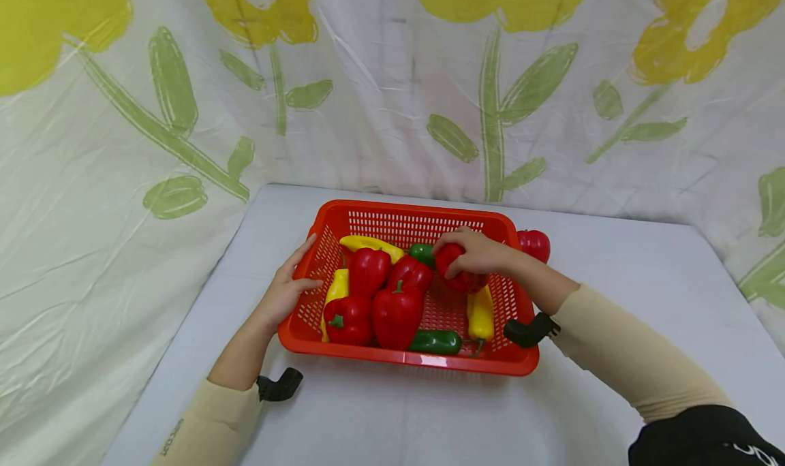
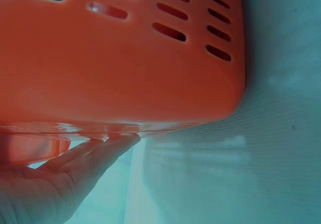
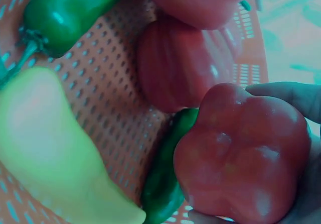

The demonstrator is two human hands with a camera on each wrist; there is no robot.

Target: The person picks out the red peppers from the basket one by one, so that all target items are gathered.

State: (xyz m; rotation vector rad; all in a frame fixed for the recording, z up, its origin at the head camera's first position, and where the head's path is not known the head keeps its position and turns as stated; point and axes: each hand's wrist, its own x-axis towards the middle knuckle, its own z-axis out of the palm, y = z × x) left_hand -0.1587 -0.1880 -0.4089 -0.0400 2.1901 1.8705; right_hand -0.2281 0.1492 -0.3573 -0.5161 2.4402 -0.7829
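Observation:
A red perforated plastic basket (image 1: 380,357) stands on the white table, holding several bell peppers and long peppers. My left hand (image 1: 283,294) holds its left side, thumb over the rim and fingers stretched along the outside; in the left wrist view the fingers (image 2: 100,156) lie by the basket's edge. Inside at the right, my right hand (image 1: 478,251) grips a red bell pepper (image 3: 241,153) from above, its lobed end showing. Close by are a green pepper (image 1: 422,253) and a yellow long pepper (image 1: 480,314). Red bell peppers (image 1: 397,316) cluster at the basket's left and middle.
Another green pepper (image 1: 437,342) lies along the front wall. Two yellow long peppers (image 1: 371,246) are at the basket's left and back. Outside, beyond the right rim, sits a red bell pepper (image 1: 534,245) on the table. A flower-printed curtain (image 1: 380,125) hangs behind.

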